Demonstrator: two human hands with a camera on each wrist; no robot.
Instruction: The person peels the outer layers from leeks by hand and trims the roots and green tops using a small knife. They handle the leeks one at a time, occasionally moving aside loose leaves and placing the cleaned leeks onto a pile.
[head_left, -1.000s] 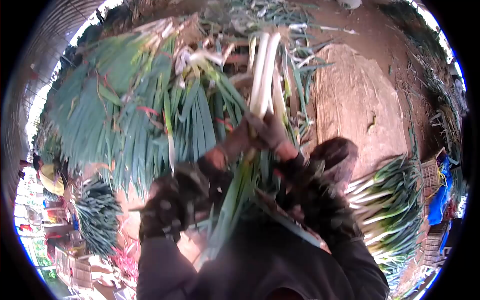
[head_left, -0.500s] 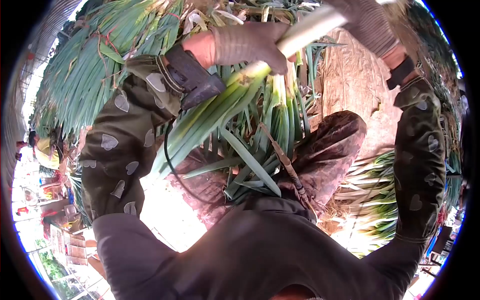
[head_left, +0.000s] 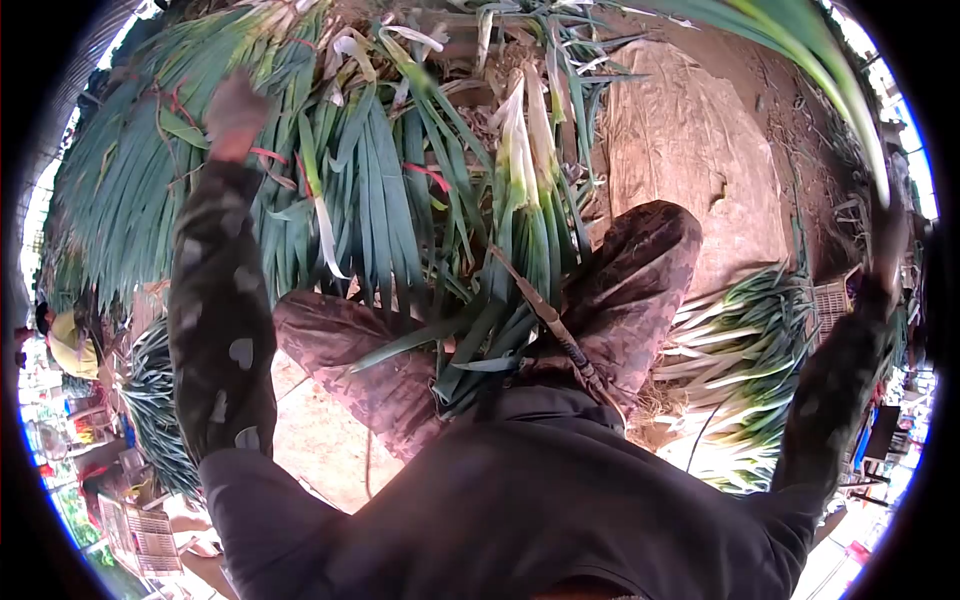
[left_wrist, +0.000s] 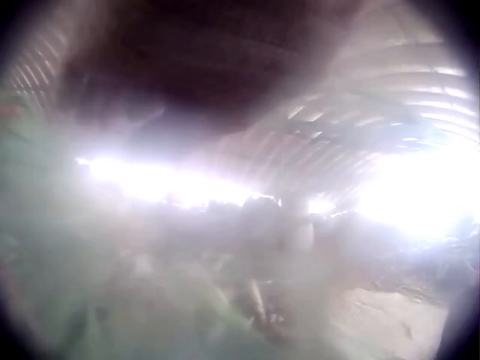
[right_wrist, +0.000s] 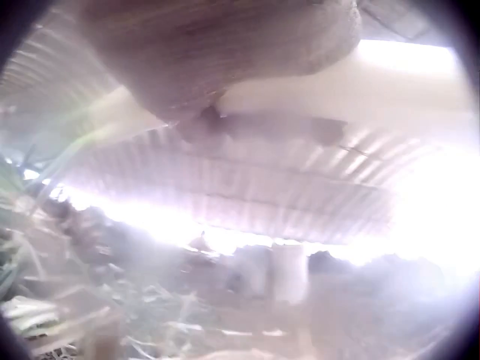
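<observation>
Head view: I see pale-necked green leeks point(head_left: 520, 150) between brown camouflage trouser legs point(head_left: 650, 265).
Right hand point(head_left: 887, 238): blurred, fingers seemingly wrapped round the white end of a long green-leaved leek point(head_left: 842, 78), out right.
Left hand point(head_left: 237, 108): over heaped blue-green leaves point(head_left: 130, 220); fingers blurred, I can't tell.
Leek: I'd grip firmly, leaves free.
Lettering: none I can read.
</observation>
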